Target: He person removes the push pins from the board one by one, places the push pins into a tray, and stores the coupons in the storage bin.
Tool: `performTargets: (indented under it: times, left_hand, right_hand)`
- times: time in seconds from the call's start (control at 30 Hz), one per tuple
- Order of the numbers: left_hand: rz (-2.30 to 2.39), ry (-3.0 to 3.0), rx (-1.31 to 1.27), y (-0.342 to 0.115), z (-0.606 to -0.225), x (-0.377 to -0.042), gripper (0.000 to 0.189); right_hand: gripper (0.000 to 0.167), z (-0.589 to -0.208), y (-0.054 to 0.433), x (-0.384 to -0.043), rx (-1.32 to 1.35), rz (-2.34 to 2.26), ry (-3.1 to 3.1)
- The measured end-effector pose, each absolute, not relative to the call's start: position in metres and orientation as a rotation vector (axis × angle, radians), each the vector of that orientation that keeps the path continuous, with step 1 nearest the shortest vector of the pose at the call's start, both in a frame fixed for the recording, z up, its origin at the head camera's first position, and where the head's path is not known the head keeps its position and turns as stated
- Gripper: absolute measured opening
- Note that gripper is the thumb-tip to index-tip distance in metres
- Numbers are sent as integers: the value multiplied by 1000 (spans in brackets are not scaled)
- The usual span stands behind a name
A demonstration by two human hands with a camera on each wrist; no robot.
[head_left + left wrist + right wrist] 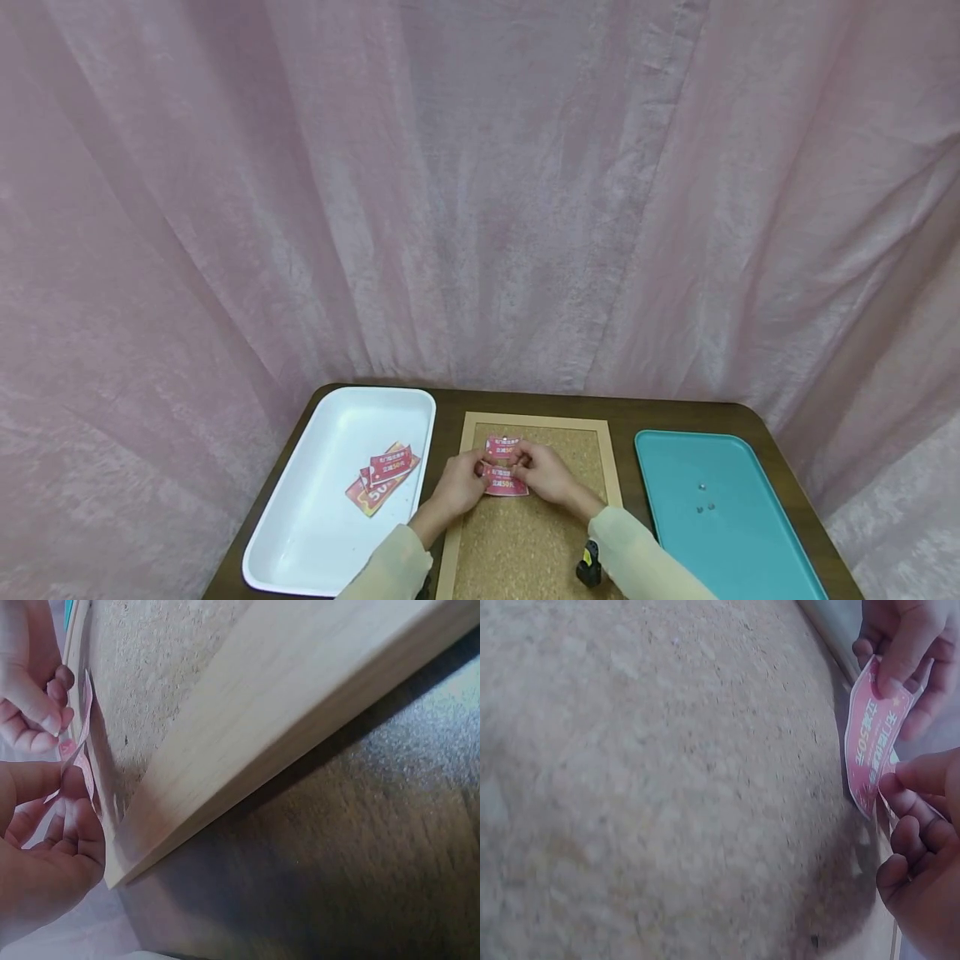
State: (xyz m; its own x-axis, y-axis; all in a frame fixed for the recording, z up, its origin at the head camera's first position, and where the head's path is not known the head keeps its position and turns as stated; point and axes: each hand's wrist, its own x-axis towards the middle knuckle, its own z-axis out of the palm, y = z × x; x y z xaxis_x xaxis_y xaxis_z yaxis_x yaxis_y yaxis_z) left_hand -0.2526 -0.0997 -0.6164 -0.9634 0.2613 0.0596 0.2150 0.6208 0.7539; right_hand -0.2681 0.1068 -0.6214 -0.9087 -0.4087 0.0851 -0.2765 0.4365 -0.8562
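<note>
Over the upper part of a cork board (pixel 528 542), my left hand (pixel 459 483) pinches the left side of a pink paper coupon (pixel 506 482). My right hand (pixel 551 475) has its thumb and finger together at the coupon's upper right corner and appears to pinch it. In the right wrist view the coupon (pixel 868 735) bows, its lower edge close to the cork. Just above it, a second pink coupon (pixel 498 447) lies on the board with a small shiny pin at its top edge. My right fingers cover part of that coupon.
To the left, a white tray (pixel 300 533) holds several overlapping red and yellow coupons (pixel 390 467). A teal tray (pixel 738 533) on the right has small metallic pins (pixel 705 507) in it. The board's wooden frame (pixel 611 467) lies on a dark wooden table (pixel 630 410) before pink curtains.
</note>
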Motion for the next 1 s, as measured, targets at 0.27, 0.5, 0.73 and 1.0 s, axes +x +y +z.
performTargets:
  times: [0.27,0.5,0.73,1.0]
  left_hand:
    - [1318,2796,403,-106,-606,-257,24]
    - [1390,2787,402,-113,-595,-266,26]
    - [1413,2786,422,-117,-593,-270,31]
    - [1394,2783,416,-125,-582,-265,26]
  right_hand:
    - [7,-622,119,-270,-596,-1472,2570]
    - [6,-617,130,-273,-532,-1473,2575]
    - [7,-611,138,-276,-522,-1453,2644]
    - [6,-609,148,-273,-526,-1437,2649]
